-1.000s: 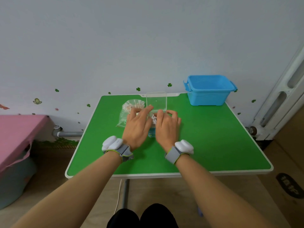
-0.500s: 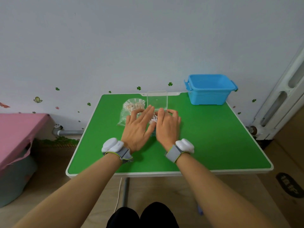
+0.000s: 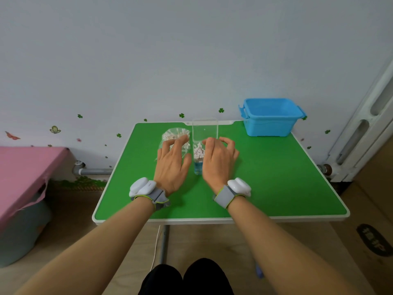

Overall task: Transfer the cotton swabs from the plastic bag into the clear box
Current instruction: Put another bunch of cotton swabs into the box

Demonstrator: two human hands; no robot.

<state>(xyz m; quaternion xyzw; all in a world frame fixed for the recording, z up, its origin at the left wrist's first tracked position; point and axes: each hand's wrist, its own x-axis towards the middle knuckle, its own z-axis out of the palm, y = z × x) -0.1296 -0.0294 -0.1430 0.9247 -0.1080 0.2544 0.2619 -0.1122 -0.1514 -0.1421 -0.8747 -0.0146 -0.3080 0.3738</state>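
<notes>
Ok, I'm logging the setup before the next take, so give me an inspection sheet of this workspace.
Surface: green table, white-edged.
Job's things: clear box, lid up, holds cotton swabs; plastic bag to its left holds more.
Clutter: blue bin on the far right corner.
Hands: left hand open over the bag; right hand loosely curled beside the box, nothing seen in it.
Cables: white cord hanging under the table.
Surroundings: pink cover at left, radiator and cardboard box at right.
</notes>
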